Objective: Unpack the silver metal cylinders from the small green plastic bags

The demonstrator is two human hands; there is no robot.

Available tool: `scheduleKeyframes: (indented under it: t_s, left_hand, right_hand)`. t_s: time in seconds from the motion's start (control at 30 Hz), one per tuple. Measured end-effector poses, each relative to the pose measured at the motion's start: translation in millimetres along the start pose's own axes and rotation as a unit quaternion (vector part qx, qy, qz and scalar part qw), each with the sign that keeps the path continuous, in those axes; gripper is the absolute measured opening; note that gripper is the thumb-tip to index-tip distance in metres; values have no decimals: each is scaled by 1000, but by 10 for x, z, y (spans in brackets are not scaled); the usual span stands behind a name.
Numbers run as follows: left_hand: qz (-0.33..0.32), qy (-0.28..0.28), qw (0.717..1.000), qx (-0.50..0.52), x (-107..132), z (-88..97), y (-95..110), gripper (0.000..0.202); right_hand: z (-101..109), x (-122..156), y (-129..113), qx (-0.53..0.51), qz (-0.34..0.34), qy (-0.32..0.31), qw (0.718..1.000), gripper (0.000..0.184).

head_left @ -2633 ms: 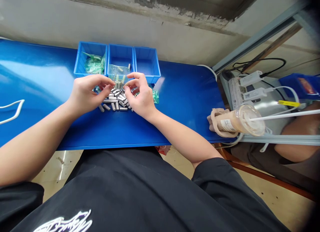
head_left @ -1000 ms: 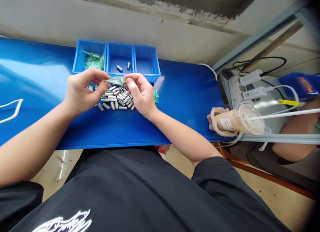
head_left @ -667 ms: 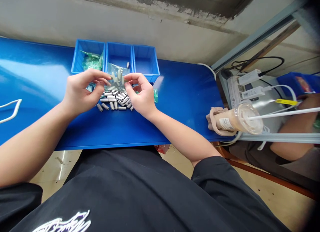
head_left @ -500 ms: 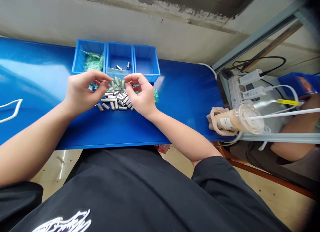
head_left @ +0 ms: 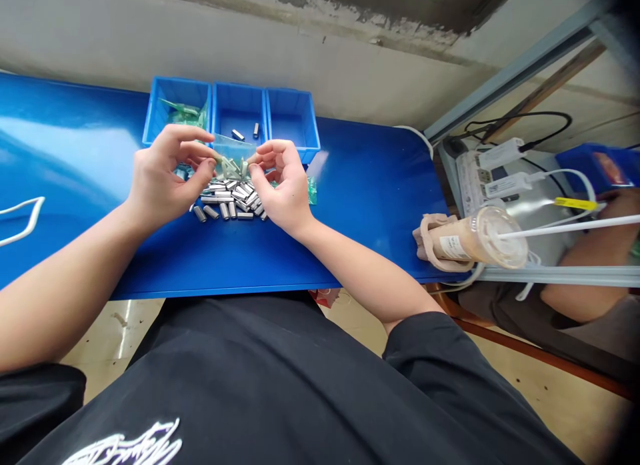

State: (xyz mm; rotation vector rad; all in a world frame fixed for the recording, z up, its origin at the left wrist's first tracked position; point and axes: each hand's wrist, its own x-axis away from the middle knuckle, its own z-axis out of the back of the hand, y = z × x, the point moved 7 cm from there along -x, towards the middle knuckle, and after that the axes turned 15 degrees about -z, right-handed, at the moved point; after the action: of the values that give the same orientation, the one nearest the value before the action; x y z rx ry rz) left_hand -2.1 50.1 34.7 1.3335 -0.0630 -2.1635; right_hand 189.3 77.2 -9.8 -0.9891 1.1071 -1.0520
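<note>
Between my two hands hangs a clear, greenish plastic bag (head_left: pixel 233 147) with several small metal pieces inside. My left hand (head_left: pixel 167 175) is closed, pinching the bag's left side between thumb and fingers. On the other side, my right hand (head_left: pixel 283 183) pinches the bag's right edge. Right below the bag, a pile of short metal cylinders (head_left: pixel 225 210) lies loose on the blue table (head_left: pixel 370 205). Parts of the pile and more green plastic are hidden behind my hands.
Three blue bins stand in a row behind my hands. The left bin (head_left: pixel 159 95) has green plastic bags, the middle bin (head_left: pixel 237 101) two metal cylinders. A drink cup (head_left: pixel 465 241) sits in a holder at the table's right end, beside power adapters (head_left: pixel 505 185). Another person's arm (head_left: pixel 595 251) shows far right.
My left hand has shifted slightly up and left, its fingers lifting. The bag now spreads wider and flatter between my hands, and the pieces in it sit lower.
</note>
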Motion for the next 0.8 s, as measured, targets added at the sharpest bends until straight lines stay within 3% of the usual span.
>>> scheduleKeyframes:
  t_s: [0.33,0.8]
  left_hand:
    - [21,-16,1000,-6,12,-3,-16,47]
    - [-4,10,1000,-2,-39,19,52,27]
  right_hand:
    - [-11,17,-18,29,6,-11,999,27]
    - [4,27,-51,41,-4,-9,999,25]
